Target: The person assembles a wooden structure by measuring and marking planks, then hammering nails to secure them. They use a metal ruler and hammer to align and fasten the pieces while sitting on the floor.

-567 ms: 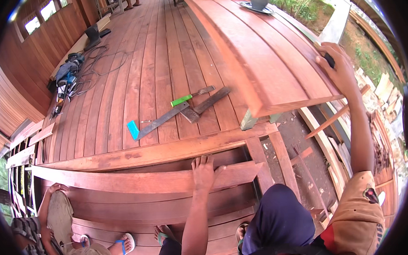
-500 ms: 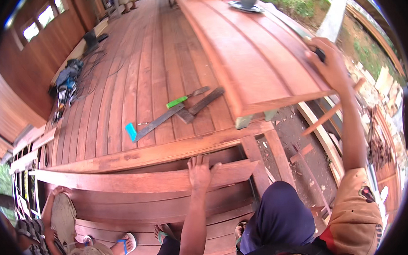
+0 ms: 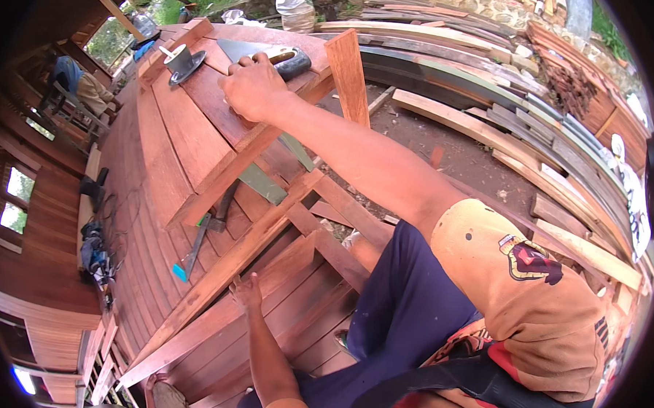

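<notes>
My left hand (image 3: 248,292) is at the upper edge of a long reddish wooden board (image 3: 201,327), fingers over it and thumb apart. The board slants across an opening beside the deck edge. My right arm reaches over to a wooden bench top (image 3: 174,138), where my right hand (image 3: 256,88) is closed, knuckles up. Whatever its fingers hold, if anything, is hidden. Just beyond it lies a handsaw (image 3: 292,62) with a black handle, its blade partly behind my knuckles. A dark cup (image 3: 181,61) on a saucer stands to the left.
Another person's hand (image 3: 156,379) is by the board's far left end. Under the bench lies a square with a blue handle (image 3: 180,272). Power tools (image 3: 95,247) and cords lie along the wall. Stacked timber (image 3: 484,124) covers the ground at right. Someone sits (image 3: 81,83) at the back left.
My view has swung toward the right. My right hand has come off the black handle and sits closed on the bench beside it. The left hand stays at the board.
</notes>
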### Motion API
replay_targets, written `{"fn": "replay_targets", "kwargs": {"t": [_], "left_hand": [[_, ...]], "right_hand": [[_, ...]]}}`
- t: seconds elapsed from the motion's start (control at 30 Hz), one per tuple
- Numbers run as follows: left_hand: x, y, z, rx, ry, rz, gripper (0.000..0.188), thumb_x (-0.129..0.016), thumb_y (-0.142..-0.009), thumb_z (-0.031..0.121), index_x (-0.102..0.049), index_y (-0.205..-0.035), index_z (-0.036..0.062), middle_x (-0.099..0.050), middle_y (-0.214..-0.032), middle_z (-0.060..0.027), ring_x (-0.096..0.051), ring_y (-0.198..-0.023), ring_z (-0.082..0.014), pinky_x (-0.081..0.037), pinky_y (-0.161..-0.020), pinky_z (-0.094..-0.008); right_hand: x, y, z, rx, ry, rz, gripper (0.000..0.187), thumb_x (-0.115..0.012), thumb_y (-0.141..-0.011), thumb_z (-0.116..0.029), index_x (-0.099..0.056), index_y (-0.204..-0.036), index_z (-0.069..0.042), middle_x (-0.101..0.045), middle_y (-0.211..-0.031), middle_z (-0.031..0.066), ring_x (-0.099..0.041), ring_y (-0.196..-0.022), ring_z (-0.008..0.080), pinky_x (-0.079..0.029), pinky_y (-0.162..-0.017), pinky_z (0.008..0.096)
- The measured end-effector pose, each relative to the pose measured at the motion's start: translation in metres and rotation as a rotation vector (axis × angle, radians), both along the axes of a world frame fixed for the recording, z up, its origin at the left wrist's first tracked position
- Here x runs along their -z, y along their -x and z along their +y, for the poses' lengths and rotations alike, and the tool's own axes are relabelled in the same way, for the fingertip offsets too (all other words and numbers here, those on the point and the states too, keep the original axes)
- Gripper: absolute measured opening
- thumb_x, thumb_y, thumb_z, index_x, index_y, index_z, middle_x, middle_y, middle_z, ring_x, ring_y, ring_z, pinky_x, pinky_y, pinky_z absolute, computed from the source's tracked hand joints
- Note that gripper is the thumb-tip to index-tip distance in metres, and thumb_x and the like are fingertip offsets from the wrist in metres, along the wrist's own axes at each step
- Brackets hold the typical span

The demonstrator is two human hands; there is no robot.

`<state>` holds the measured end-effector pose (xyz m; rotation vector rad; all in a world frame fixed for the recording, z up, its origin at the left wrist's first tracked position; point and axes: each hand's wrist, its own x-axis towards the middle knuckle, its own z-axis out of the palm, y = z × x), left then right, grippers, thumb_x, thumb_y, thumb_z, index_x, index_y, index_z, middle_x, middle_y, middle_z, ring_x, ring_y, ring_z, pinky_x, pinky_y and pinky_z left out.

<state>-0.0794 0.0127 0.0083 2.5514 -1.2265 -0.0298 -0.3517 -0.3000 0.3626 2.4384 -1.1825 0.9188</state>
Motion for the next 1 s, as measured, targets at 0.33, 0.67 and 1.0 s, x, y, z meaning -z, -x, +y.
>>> {"fn": "replay_targets", "kwargs": {"t": [0.33,0.67,1.0], "left_hand": [[-0.057,-0.036,0.049,0.022,0.225,0.467,0.074,-0.08,-0.09,0.04,-0.056,-0.141,-0.0073,-0.064,-0.133,-0.0258,-0.063,-0.125,-0.0345,-0.051,-0.105,-0.0426],[-0.048,0.061,-0.009,0.023,0.195,0.725,0.062,-0.076,-0.096,0.032,-0.058,-0.139,-0.0087,-0.07,-0.122,-0.0211,-0.068,-0.113,-0.0243,-0.054,-0.098,-0.0343],[-0.194,0.164,-0.082,0.449,0.591,0.196,0.034,-0.079,-0.089,0.012,-0.071,-0.117,-0.0039,-0.073,-0.111,-0.0196,-0.069,-0.101,-0.0349,-0.054,-0.089,-0.0431]], "right_hand": [[0.06,0.076,0.112,-0.388,0.299,-0.989,0.068,-0.073,-0.092,-0.05,-0.055,-0.14,-0.005,-0.054,-0.141,0.0182,-0.049,-0.136,0.0359,-0.036,-0.116,0.0489],[0.265,0.143,-0.008,-0.099,-0.843,-1.29,0.074,-0.062,-0.095,-0.067,-0.067,-0.126,0.0,-0.072,-0.11,0.0159,-0.066,-0.107,0.023,-0.049,-0.096,0.0398],[0.27,0.146,-0.012,-0.199,-0.737,-1.245,0.072,-0.058,-0.098,-0.067,-0.069,-0.119,0.002,-0.072,-0.099,0.0116,-0.064,-0.095,0.0178,-0.051,-0.087,0.0383]]}}
